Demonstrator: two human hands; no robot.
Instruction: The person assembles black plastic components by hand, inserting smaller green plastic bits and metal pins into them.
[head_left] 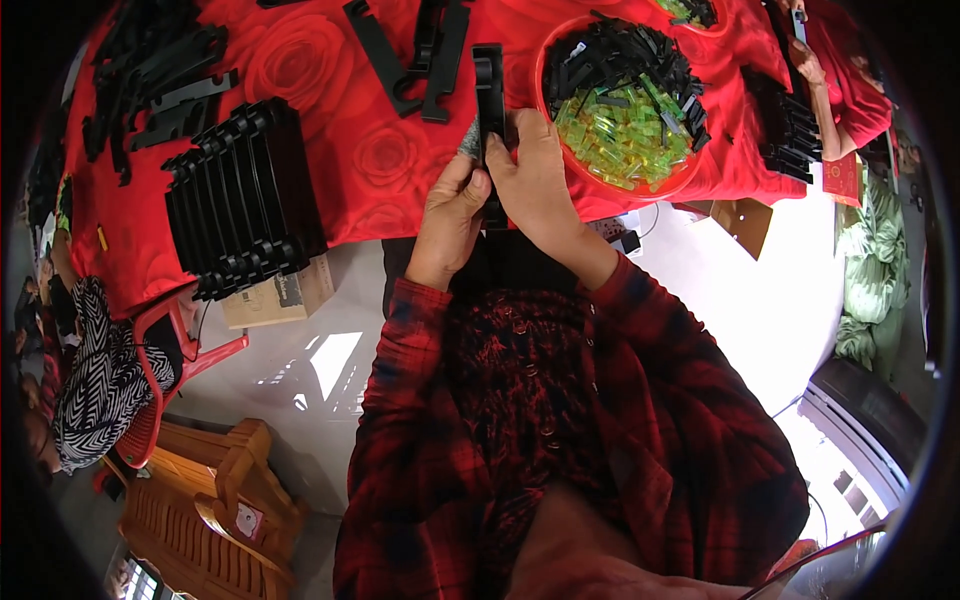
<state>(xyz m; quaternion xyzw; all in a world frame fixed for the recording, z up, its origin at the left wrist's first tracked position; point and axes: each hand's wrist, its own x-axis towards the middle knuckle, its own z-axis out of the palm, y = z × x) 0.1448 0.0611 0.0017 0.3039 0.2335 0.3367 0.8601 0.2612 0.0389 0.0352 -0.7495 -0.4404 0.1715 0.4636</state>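
Left hand (450, 215) is pinching a slim black plastic strip (489, 85) from the left, right hand (537, 180) gripping it from the right, thumb on top. It's at the near edge of the red rose-print tablecloth (385, 155). Just right: a red-rimmed bowl (543, 85) of yellow-green and black bits. Further left, a neat row of black strips (245, 195).
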